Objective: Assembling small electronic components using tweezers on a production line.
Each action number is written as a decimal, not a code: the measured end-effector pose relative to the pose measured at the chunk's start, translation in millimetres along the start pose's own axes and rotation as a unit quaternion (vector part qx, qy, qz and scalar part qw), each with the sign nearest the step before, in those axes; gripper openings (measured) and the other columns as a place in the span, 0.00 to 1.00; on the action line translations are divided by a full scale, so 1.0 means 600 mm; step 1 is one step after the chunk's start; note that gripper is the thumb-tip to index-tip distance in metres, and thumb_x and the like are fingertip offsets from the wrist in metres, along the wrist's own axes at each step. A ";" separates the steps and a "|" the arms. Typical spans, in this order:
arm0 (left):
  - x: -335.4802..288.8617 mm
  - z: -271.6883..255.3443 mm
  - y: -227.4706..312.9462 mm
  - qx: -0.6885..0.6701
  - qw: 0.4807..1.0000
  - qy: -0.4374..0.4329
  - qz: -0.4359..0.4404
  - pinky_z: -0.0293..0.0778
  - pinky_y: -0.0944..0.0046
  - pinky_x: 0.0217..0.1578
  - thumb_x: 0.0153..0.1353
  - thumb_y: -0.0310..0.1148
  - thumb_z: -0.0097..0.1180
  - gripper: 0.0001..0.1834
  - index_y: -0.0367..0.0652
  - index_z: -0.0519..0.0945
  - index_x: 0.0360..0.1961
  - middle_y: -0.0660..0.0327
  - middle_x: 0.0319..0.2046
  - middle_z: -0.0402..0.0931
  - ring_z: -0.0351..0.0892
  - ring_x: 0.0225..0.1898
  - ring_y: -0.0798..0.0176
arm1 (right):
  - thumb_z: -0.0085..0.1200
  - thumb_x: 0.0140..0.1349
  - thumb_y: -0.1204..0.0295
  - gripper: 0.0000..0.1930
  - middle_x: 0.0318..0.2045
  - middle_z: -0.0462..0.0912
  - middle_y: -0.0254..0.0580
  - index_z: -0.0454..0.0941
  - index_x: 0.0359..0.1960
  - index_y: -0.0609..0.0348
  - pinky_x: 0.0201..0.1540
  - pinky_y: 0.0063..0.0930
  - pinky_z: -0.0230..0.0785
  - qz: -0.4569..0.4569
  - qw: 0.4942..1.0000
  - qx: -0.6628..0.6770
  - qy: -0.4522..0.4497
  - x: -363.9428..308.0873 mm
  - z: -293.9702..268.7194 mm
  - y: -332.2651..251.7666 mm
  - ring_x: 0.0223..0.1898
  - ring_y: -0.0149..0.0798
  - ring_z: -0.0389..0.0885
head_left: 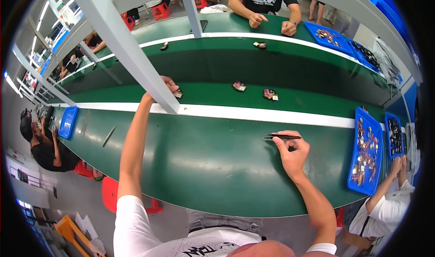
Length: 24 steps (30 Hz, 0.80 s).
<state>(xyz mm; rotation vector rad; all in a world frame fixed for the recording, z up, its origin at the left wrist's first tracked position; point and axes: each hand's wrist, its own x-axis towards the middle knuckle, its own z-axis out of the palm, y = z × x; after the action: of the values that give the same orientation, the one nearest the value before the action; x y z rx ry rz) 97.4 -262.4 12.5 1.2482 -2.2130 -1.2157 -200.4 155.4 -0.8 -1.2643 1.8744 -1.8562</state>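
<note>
My left hand point(168, 83) reaches over the white rail point(253, 114) to the green belt, partly hidden by the slanting grey post. Its fingertips are closed on a small dark part with a yellow-white patch point(178, 94), at the belt's near side. To the right on the belt lie two similar small parts, one reddish and dark point(239, 85), the other with a pale label point(270, 94). My right hand point(293, 152) pinches dark tweezers point(282, 136) above the green table point(217, 166); their tips point left with nothing visible between them.
A blue tray of small colourful parts point(350, 181) stands at the right, beside a smaller blue tray point(388, 115) of black parts. Another pair of tweezers point(109, 135) and a blue tray point(68, 122) lie left. The grey post point(131, 53) crosses near my left hand. Co-workers sit around.
</note>
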 end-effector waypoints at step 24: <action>-0.307 0.313 0.250 -0.266 0.949 -0.168 0.003 0.70 0.71 0.16 0.71 0.31 0.59 0.10 0.32 0.81 0.44 0.60 0.27 0.81 0.78 0.18 0.71 | 0.63 0.65 0.80 0.07 0.35 0.88 0.39 0.80 0.42 0.65 0.23 0.14 0.59 0.125 0.983 0.130 -0.024 0.007 -0.020 -0.002 0.22 0.16 0.69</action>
<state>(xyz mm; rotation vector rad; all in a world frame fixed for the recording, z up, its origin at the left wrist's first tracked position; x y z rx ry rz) 3.3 23.9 45.3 0.8615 -1.8803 -1.9731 -210.4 161.3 4.3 -0.9340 1.6157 -1.8450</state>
